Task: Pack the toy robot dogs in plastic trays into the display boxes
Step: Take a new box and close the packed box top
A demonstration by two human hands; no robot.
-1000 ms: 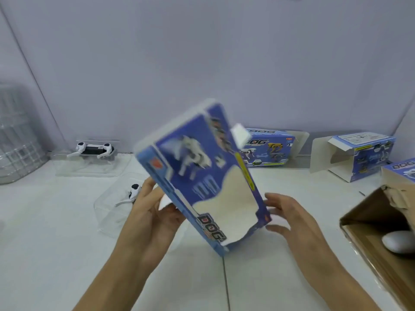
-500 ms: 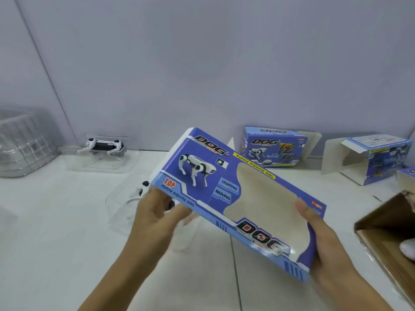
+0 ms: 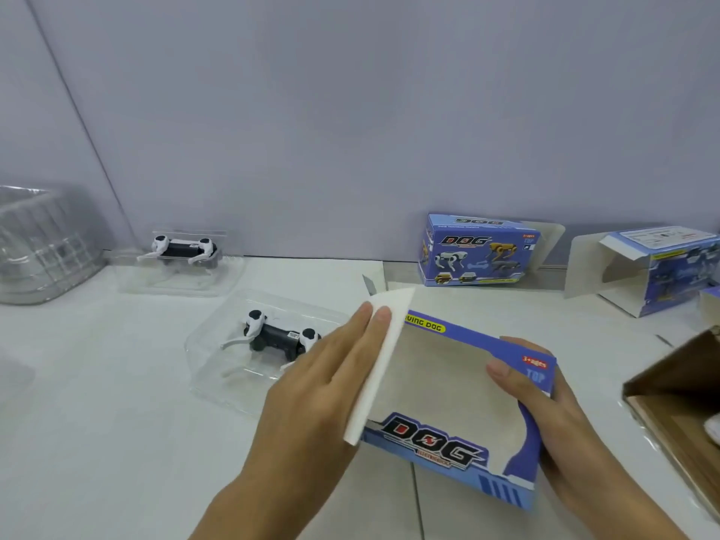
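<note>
At the surface's far left edge sits a clear ribbed cover [image 3: 43, 243], with one toy dog [image 3: 183, 249] in its clear tray [image 3: 128, 282] by the back edge and, nearer the middle, a second toy dog [image 3: 278, 337] in a clear tray [image 3: 210, 368]. That tray looks thin, light and slippery, so it is best lifted by its rim. The left hand [image 3: 319, 387] lies flat, fingers straight, pressing the white end flap [image 3: 380, 364] of the display box [image 3: 459, 454]; the right hand [image 3: 545, 407] grips its right end. The box, held just above the front middle, is light card that creases easily. Behind stand a closed box [image 3: 477, 251] and an open box [image 3: 662, 267]; a brown carton [image 3: 678, 399], contents possibly a toy, crowds the right edge.
</note>
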